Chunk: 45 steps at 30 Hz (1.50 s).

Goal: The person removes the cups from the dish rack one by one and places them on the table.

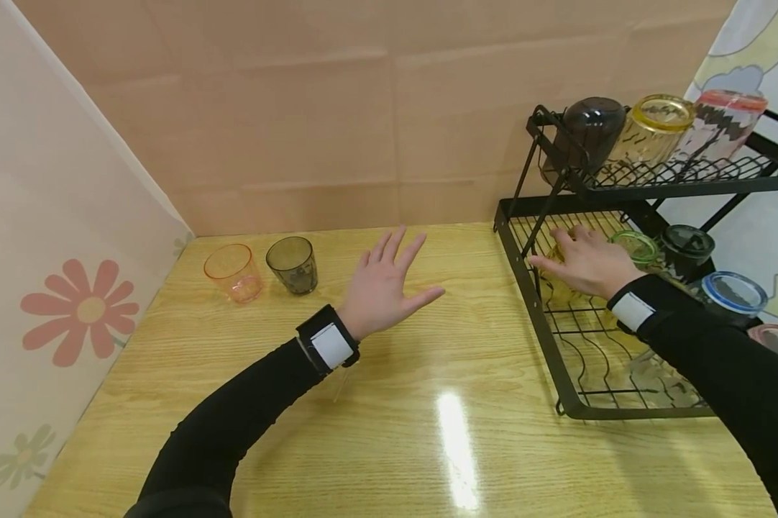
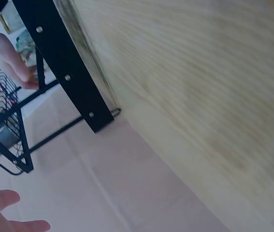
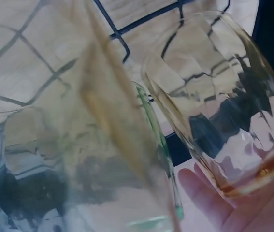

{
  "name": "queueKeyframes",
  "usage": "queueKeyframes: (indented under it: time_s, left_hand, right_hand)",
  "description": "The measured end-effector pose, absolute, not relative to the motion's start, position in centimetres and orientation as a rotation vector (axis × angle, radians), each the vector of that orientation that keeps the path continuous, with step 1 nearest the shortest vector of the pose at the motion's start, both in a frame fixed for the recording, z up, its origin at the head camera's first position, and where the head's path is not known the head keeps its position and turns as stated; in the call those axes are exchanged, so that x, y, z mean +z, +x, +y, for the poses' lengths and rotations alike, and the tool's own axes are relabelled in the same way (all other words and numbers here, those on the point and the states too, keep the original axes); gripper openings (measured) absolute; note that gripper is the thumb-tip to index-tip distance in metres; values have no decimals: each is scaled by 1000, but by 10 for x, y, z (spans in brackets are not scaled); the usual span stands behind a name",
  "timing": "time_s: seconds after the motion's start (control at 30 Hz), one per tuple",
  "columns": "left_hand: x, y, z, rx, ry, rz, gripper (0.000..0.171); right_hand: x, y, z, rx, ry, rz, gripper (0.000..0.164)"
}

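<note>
My left hand (image 1: 384, 284) hovers over the table with its fingers spread, holding nothing; part of it shows at the lower left of the left wrist view. My right hand (image 1: 586, 262) reaches into the lower tier of the black rack (image 1: 544, 338), thumb stretched out to the left. Below it stands an upturned yellow-tinted glass (image 3: 219, 87), and the fingertips lie close at its amber base. A second yellowish glass (image 3: 112, 145) fills the left of the right wrist view, blurred. Just right of the fingers is a green-rimmed glass (image 1: 635, 246).
An orange-pink glass (image 1: 234, 273) and a grey glass (image 1: 292, 265) stand upright at the table's back left. Further right in the lower tier are a dark glass (image 1: 687, 248) and a blue-rimmed glass (image 1: 733, 293). Above, the upper shelf (image 1: 680, 188) carries several upturned glasses.
</note>
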State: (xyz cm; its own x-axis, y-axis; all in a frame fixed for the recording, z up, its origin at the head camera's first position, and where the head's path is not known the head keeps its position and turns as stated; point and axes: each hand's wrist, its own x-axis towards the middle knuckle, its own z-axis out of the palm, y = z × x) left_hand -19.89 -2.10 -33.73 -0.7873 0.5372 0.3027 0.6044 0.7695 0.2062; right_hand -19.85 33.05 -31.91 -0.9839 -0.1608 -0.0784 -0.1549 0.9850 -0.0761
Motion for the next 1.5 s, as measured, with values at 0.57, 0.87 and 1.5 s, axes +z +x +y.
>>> queueKeyframes:
  time_s: [0.57, 0.87, 1.5]
  left_hand:
    - [-357, -180, 9, -496, -954, -2798, 86]
    - [-363, -166, 27, -526, -1026, -2806, 87]
    - [-364, -159, 55, -594, -1046, -2799, 86]
  right_hand:
    - [-336, -204, 333, -49, -365, 3242, 64]
    - [-328, -196, 334, -50, -360, 3273, 47]
    - [-291, -170, 323, 33, -387, 3416, 41]
